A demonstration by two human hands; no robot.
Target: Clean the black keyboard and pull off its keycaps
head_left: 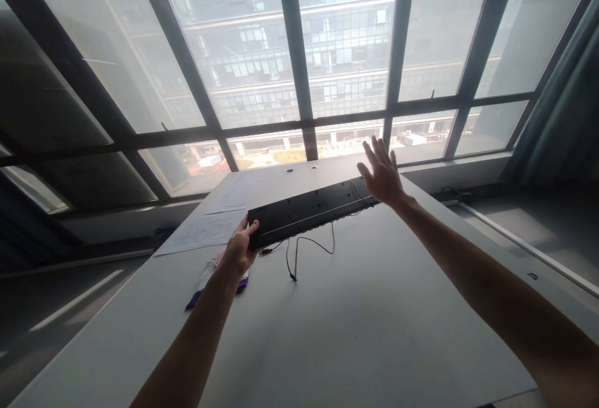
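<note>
A long black keyboard (pixel 304 207) is held up over the white table, its flat underside facing me and its key edge pointing down. My left hand (pixel 241 242) grips its left end, thumb on the underside. At the right end, my right hand (pixel 382 174) is raised with the fingers spread, overlapping the keyboard's corner; whether it touches cannot be made out. A thin black cable (pixel 311 239) hangs below the keyboard toward the tabletop, and part of it crosses the underside near the right end.
The white table (pixel 355 333) stretches toward tall windows (pixel 346 40). Large paper sheets (pixel 201 230) lie at its far left. Behind my left forearm is a white and purple cloth item (pixel 243 284). A curtain (pixel 552 102) hangs at the right.
</note>
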